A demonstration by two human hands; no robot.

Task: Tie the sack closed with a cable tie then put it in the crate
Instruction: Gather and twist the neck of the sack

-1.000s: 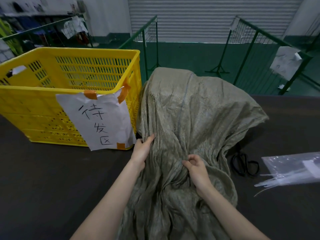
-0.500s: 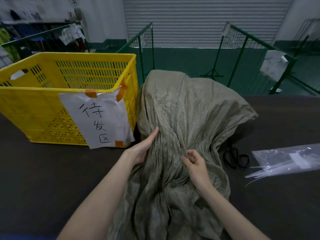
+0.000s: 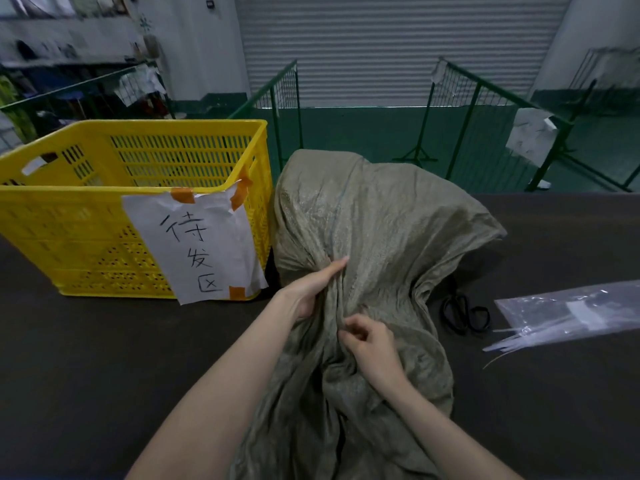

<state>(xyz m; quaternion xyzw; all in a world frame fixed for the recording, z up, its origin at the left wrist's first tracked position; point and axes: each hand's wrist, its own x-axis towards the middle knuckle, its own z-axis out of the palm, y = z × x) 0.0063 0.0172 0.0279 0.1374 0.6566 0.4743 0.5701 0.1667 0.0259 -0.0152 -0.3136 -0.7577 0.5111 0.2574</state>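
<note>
Sack (image 3: pixel 377 237), olive and woven, is lying on the dark table (image 3: pixel 86 358) just beside the yellow crate (image 3: pixel 86 216), its neck bunching toward the person. The left hand (image 3: pixel 308 289) is cupping the gathered folds, thumb stretched out. The right hand (image 3: pixel 370 341) is curling in, seemingly pinching a pleat. Cable ties (image 3: pixel 509 341) are poking from a plastic bag (image 3: pixel 571 310) well apart.

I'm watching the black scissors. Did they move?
No. The scissors still lie beside the sack, left of the plastic bag; only the camera shifted.
</note>
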